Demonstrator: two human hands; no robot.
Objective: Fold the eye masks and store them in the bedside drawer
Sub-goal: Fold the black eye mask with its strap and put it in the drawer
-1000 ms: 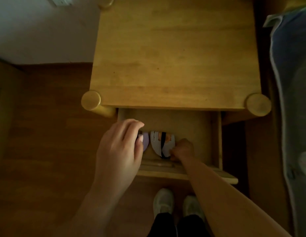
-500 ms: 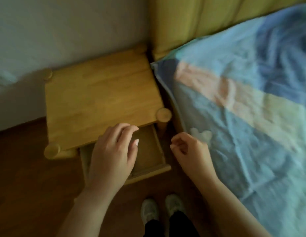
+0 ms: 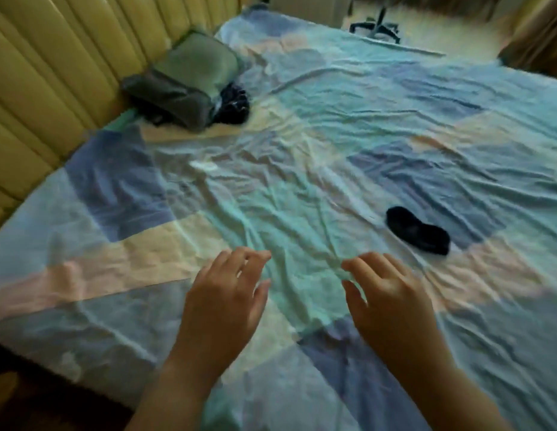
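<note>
A black eye mask (image 3: 418,230) lies flat and unfolded on the patchwork bed sheet (image 3: 302,169), to the right of centre. My left hand (image 3: 222,301) hovers over the sheet near the bed's front edge, fingers apart, holding nothing. My right hand (image 3: 392,301) hovers beside it, also empty with fingers spread, a short way in front of and to the left of the mask. The bedside drawer is out of view.
A grey-green pillow (image 3: 187,79) with a dark cloth (image 3: 233,104) beside it rests against the padded yellow headboard (image 3: 37,88) at the back left. A chair base (image 3: 375,24) stands beyond the bed's far side. Dark floor (image 3: 37,402) shows at the lower left.
The view swung from the open drawer and nightstand to the bed. Both hands left the drawer, where folded masks lay, and now hover empty over the sheet.
</note>
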